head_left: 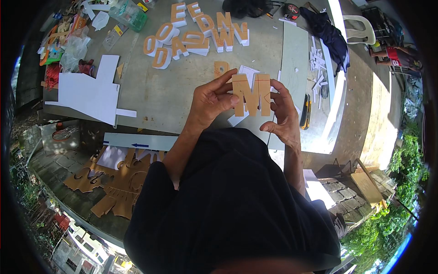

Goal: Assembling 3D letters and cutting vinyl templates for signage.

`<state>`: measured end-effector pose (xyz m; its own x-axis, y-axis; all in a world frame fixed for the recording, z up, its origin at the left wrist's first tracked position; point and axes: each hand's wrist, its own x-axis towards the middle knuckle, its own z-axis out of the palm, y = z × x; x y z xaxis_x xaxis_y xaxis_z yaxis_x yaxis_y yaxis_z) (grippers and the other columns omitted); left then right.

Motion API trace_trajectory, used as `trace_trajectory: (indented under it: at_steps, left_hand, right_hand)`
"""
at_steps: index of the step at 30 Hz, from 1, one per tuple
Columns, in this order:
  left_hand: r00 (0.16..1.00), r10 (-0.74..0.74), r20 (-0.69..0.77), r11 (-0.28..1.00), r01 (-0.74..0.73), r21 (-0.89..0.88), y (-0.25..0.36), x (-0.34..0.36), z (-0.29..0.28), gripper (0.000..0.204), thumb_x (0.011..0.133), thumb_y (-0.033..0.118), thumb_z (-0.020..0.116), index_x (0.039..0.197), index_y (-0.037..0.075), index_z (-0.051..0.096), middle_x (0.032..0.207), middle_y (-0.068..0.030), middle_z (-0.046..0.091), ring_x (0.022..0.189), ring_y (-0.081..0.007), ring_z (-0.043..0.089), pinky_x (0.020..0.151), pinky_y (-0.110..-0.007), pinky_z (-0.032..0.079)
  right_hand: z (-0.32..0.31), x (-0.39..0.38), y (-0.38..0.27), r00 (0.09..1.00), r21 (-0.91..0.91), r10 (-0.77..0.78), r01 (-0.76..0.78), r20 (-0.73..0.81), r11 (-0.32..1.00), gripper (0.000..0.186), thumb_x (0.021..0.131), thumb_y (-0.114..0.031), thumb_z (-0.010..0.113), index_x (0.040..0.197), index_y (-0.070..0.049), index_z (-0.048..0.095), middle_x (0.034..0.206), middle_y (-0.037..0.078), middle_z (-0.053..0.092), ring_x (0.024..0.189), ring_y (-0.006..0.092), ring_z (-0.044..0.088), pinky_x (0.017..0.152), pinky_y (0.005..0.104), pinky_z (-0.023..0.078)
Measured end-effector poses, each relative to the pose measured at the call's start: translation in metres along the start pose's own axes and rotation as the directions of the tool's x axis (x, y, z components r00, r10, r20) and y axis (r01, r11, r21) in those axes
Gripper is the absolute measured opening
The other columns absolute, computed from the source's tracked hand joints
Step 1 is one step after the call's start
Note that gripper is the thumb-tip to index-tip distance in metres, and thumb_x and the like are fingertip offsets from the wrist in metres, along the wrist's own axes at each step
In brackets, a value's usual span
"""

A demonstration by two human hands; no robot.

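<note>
Holding brown letter-shaped piece (pixel 252 99) above surface (pixel 150 100), just past dark shirt (pixel 237 182). Left hand (pixel 210 100) has narrow grip: thumb pressed on face at piece's left edge. Piece lies straight right of that grip, slightly longer axis pointing away from body. Right hand (pixel 285 114) at opposite edge, grip wide, thumb clear; firmness of finger contact can't tell. Left hand nearer. Letter blocks (pixel 197 44) beyond, knife (pixel 305 114) right.
</note>
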<state>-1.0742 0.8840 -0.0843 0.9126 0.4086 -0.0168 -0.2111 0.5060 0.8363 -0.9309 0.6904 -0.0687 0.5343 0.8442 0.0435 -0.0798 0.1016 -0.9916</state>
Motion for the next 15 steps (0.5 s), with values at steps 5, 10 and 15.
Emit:
trace_trajectory:
  at_steps: [5,10,15]
  left_hand:
    - [0.997,-0.078,-0.005,0.995,0.078,-0.058,-0.005,-0.002,0.000,0.064,0.091,0.001,0.075,0.149,-0.007,0.048,0.128,-0.0252,0.069,0.109,-0.0237,0.073,0.089,-0.034,0.063]
    - [0.990,-0.134,-0.046,0.989,0.131,-0.074,-0.005,-0.001,-0.001,0.061,0.092,0.005,0.075,0.147,-0.007,0.051,0.119,-0.0227,0.074,0.101,-0.0215,0.076,0.081,-0.031,0.065]
    - [0.985,-0.160,-0.064,0.986,0.157,-0.048,-0.003,-0.001,0.000,0.061,0.092,0.006,0.075,0.147,-0.007,0.051,0.120,-0.0234,0.073,0.099,-0.0226,0.076,0.080,-0.032,0.066]
  right_hand:
    - [-0.013,0.008,0.000,0.996,-0.096,0.081,-0.076,0.049,0.993,0.118,0.058,-0.031,0.101,0.157,-0.007,0.041,0.163,0.018,0.036,0.141,0.0369,0.050,0.110,0.0507,0.050]
    - [-0.018,0.010,0.005,0.992,-0.120,0.076,-0.063,0.105,0.991,0.118,0.058,-0.024,0.101,0.158,-0.007,0.040,0.160,0.018,0.040,0.140,0.0359,0.050,0.112,0.0517,0.049]
    - [-0.016,0.008,0.012,0.994,-0.097,0.081,-0.074,0.067,0.993,0.116,0.059,-0.024,0.100,0.157,-0.006,0.041,0.155,0.017,0.045,0.135,0.0339,0.055,0.110,0.0505,0.050]
